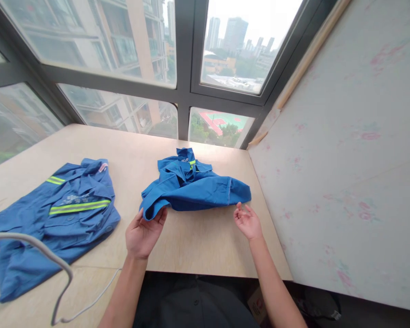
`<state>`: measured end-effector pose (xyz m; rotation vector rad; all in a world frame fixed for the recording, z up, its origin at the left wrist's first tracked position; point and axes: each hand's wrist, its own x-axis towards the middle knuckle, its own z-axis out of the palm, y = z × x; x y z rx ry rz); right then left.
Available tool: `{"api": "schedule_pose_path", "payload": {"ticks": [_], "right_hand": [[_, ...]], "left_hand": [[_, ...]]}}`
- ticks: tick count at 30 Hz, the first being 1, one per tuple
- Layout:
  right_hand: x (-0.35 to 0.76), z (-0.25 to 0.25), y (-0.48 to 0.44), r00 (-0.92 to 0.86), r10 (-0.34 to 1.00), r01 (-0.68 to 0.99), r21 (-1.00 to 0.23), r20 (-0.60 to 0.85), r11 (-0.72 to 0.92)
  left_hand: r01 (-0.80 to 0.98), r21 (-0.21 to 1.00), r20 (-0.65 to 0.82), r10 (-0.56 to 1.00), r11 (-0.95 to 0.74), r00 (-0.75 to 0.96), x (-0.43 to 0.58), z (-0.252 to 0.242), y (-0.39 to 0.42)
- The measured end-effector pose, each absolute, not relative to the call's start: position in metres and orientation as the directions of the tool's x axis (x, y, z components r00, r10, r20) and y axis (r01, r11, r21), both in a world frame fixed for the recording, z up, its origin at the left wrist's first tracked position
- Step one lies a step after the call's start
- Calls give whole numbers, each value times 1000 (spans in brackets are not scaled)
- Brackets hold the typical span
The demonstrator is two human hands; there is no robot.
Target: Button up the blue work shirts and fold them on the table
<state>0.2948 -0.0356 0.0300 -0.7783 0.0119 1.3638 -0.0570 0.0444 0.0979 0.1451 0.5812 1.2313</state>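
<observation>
A bunched blue work jacket point(191, 193) with a yellow-green reflective strip lies on the wooden tabletop in front of me. My left hand point(146, 234) grips its near left edge, where the cloth curls into a loop between the thumb and fingers. By the jacket's near right end is my right hand point(248, 222), palm up, its fingers loosely bent and apart. Its fingertips are close to the cloth edge; whether they touch it I cannot tell. Farther left, a second blue work jacket point(78, 214) is spread out, with reflective bands and a small label at its collar.
The pale wooden tabletop point(191, 250) runs up to grey-framed windows point(182, 68). A floral-papered wall point(345, 182) borders it on the right. At the lower left, a thick grey cable or tube point(63, 264) arches over the tabletop, with a thin white cord point(99, 298) beside it.
</observation>
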Motion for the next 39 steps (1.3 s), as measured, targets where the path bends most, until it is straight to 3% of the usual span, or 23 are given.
{"api": "schedule_pose_path", "payload": {"ticks": [4,7,13,18,22,25,28,31,34,36,39], "right_hand": [[263,15,-44,-44,841,-888,-364,-539,-280],[231,2,-40,-155,827,-877,-311,-540,-367],[204,-1,-13,-63,825,-940,-245,-562,-239],[206,13,-8,59,798,-889,-396,-599,-232],[225,48,-22,290,782,-744,-644,-552,-179],[247,87,-37,478,822,-477,-877,-311,-54],[264,120,-48,588,805,-196,-980,-83,42],[264,132,-49,531,847,-95,-994,-1,59],[249,122,-42,366,929,-71,-997,-52,-28],[238,109,-38,265,957,-61,-992,-120,-107],[230,91,-39,115,964,-75,-970,-240,-233]], "left_hand": [[-733,613,-303,944,296,128,-44,91,29],[-548,789,-288,955,277,68,-33,83,19],[-243,947,-219,976,212,-2,-21,64,15],[-81,983,-174,982,168,-76,-9,57,21],[-233,972,-59,992,33,-109,-3,64,29],[-352,935,-94,984,35,-153,-4,65,33],[-400,899,-220,974,180,-56,-4,61,32],[-461,780,-332,904,424,269,1,58,24],[-465,655,-350,784,596,512,11,58,9],[-463,603,-384,746,649,544,21,60,-2],[-482,553,-524,733,680,433,33,65,-14]]}}
